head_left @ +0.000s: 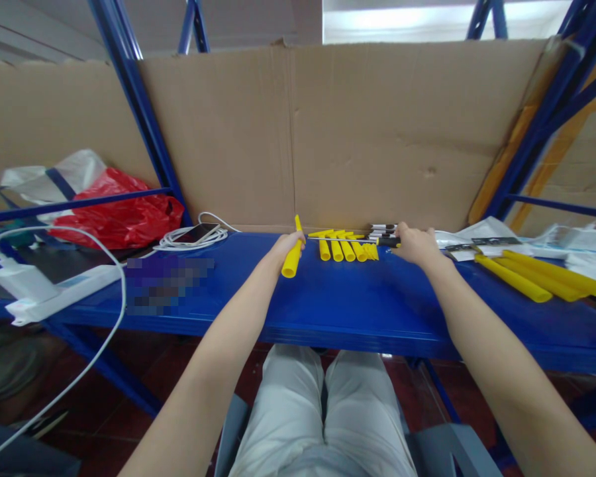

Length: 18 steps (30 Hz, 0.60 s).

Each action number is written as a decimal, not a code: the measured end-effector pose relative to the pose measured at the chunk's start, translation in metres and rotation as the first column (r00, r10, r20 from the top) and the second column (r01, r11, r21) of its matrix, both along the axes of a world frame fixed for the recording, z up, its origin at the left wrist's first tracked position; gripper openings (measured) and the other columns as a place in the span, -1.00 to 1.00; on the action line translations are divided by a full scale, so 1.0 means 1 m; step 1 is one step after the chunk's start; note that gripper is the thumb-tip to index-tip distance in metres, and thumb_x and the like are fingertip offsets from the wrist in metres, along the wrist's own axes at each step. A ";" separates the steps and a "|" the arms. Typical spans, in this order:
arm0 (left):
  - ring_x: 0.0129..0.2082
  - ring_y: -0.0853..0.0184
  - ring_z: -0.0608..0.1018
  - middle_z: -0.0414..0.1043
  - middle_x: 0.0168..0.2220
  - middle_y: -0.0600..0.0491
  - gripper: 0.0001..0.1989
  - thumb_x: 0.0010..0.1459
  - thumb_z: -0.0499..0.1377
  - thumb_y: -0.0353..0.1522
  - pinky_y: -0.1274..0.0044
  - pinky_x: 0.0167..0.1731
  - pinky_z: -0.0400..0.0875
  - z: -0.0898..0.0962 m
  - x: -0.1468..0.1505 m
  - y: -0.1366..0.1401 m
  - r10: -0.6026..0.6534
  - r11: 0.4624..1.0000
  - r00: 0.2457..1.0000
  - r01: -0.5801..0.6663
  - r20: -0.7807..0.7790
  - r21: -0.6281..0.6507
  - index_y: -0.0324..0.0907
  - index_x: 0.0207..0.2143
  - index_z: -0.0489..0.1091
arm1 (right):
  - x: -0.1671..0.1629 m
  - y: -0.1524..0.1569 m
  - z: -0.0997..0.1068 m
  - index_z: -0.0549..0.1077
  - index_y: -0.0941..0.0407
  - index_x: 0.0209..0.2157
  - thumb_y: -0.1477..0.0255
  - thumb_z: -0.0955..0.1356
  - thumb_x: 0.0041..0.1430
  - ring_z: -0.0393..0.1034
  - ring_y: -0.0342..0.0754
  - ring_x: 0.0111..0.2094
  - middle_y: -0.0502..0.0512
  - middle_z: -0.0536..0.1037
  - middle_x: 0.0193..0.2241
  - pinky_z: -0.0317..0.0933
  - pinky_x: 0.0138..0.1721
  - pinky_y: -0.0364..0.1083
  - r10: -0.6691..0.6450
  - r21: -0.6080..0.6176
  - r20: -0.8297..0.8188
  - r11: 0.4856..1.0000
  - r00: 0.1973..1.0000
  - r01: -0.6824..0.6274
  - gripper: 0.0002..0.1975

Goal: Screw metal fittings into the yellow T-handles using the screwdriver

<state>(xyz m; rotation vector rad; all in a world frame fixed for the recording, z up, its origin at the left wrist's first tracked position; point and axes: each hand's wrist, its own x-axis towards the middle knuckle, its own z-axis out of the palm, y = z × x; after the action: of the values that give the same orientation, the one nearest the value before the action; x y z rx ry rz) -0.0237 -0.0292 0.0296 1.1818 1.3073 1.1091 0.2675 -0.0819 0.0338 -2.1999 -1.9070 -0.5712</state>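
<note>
My left hand (289, 244) is closed around a yellow tube (291, 262), its wide hollow end facing me and its narrow end pointing away. My right hand (417, 244) is closed on the black handle (389, 242) of a thin metal rod (342, 239). The rod reaches left toward my left hand; whether it touches the tube I cannot tell. Between my hands lies a row of several yellow tubes (347, 250), with small yellow pointed pieces (371, 252) at its right end. Behind my right fingers is a stack of black-and-white items (381, 229).
Longer yellow tubes (536, 278) and clear plastic packaging (491, 232) lie on the blue table (328, 311) at the right. To the left are a white power strip (74, 291), a coiled white cable (193, 240) and a red plastic bag (124, 212). Cardboard (367, 132) stands behind.
</note>
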 end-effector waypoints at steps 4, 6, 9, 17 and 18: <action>-0.80 0.45 0.23 0.21 -0.76 0.18 -0.91 0.00 0.08 -0.52 0.63 -0.78 0.11 0.000 0.000 0.000 -0.003 1.000 1.000 0.003 0.002 0.002 -0.21 -0.42 0.35 | 0.001 -0.002 0.002 0.34 0.16 0.04 0.31 0.29 0.13 0.46 0.24 -0.12 0.34 0.60 -0.18 0.11 -0.06 0.14 0.048 -0.027 -0.021 0.998 0.999 -0.049 -0.55; -0.80 0.46 0.23 0.21 -0.76 0.18 -0.91 0.00 0.08 -0.52 0.63 -0.78 0.10 0.000 0.000 0.000 -0.002 1.000 1.000 0.002 0.000 0.003 -0.21 -0.42 0.35 | 0.003 -0.002 0.002 0.35 0.16 0.06 0.30 0.29 0.12 0.45 0.26 -0.07 0.35 0.59 -0.11 0.12 -0.04 0.16 0.074 -0.031 -0.037 0.997 0.997 -0.075 -0.53; -0.80 0.46 0.23 0.22 -0.76 0.18 -0.91 0.00 0.09 -0.51 0.63 -0.78 0.10 0.000 0.000 -0.001 0.007 1.000 1.000 -0.007 -0.011 0.003 -0.22 -0.42 0.36 | 0.004 -0.001 0.001 0.40 0.16 0.05 0.32 0.26 0.12 0.40 0.27 0.01 0.36 0.55 0.00 0.13 -0.01 0.19 0.100 -0.021 -0.042 0.995 0.994 -0.101 -0.54; -0.80 0.46 0.24 0.22 -0.76 0.17 -0.93 0.02 0.09 -0.51 0.62 -0.77 0.11 0.002 0.000 -0.002 0.014 1.000 0.999 -0.014 -0.035 -0.005 -0.21 -0.45 0.35 | 0.007 0.003 -0.003 0.53 0.14 -0.08 0.34 0.28 0.12 0.35 0.24 0.00 0.33 0.54 -0.06 0.13 -0.03 0.18 0.099 0.034 0.033 0.994 0.995 -0.100 -0.64; -0.80 0.45 0.24 0.22 -0.76 0.17 -0.93 0.01 0.10 -0.51 0.62 -0.77 0.11 0.002 0.000 -0.002 0.011 1.000 0.999 -0.011 -0.035 -0.003 -0.21 -0.45 0.36 | 0.007 0.003 -0.003 0.54 0.14 -0.09 0.34 0.29 0.12 0.35 0.23 -0.01 0.33 0.54 -0.08 0.13 -0.04 0.18 0.096 0.043 0.036 0.994 0.995 -0.098 -0.64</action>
<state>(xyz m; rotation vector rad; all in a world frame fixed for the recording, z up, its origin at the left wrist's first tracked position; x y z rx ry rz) -0.0239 -0.0308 0.0316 1.1984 1.3433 1.0983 0.2749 -0.0787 0.0307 -2.0698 -1.9851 -0.6326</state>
